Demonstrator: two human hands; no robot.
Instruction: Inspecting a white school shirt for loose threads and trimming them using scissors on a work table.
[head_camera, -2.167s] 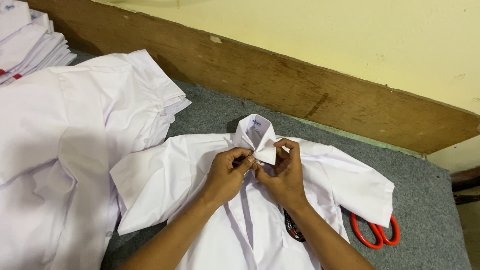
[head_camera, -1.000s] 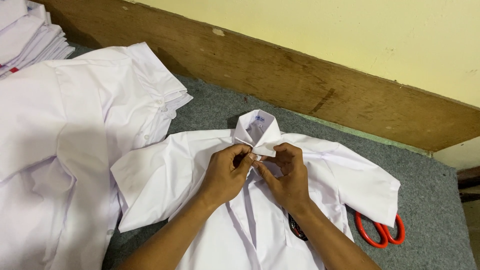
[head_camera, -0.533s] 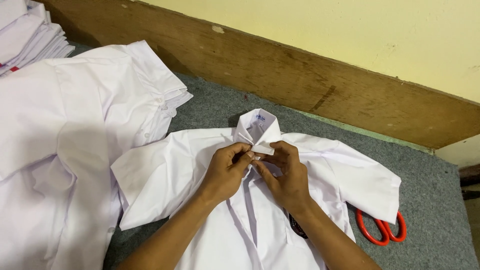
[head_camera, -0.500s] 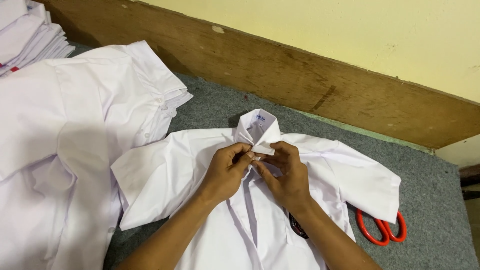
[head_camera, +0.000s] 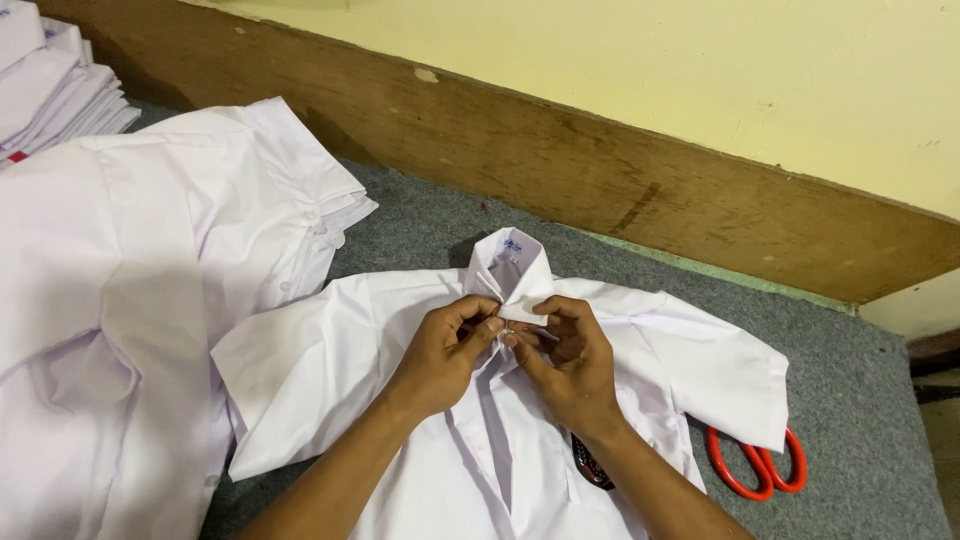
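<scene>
A white short-sleeved shirt lies face up on the grey felt-covered table, its collar toward the far wooden board. The left hand and right hand meet just below the collar, fingers narrowly pinched on the placket at the top button, which is too small to make out. A pile of white shirts lies at left, and orange-handled scissors lie at right, partly under the sleeve.
</scene>
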